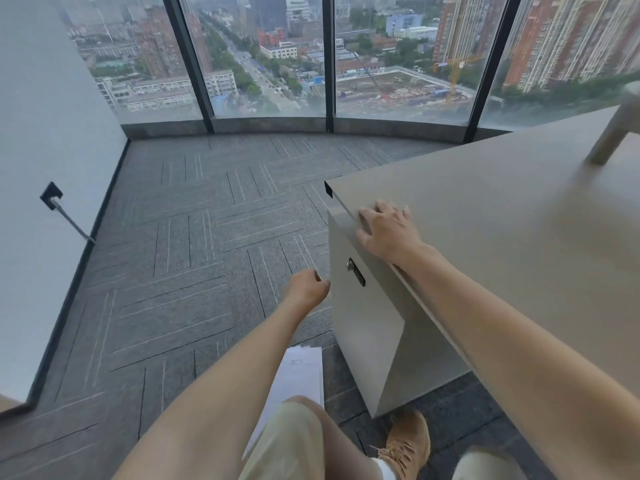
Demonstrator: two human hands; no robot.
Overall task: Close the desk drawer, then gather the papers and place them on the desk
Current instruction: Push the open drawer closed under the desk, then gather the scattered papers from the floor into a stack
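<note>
The right hand point(388, 233) lies flat and spread on the desk point(502, 237) top at its near-left edge, fingers draped over the lip — gripping nothing. At about seven o'clock from it, the left hand point(308, 289) hangs loosely curled and empty, just beside the drawer front point(360, 306), whose face sits flush with the pedestal; a small lock point(356, 271) shows at its upper part. The papers point(299, 379) lie on the grey carpet point(190, 254) at six o'clock from the left hand — partly hidden by a knee, near a tan shoe point(408, 445).
</note>
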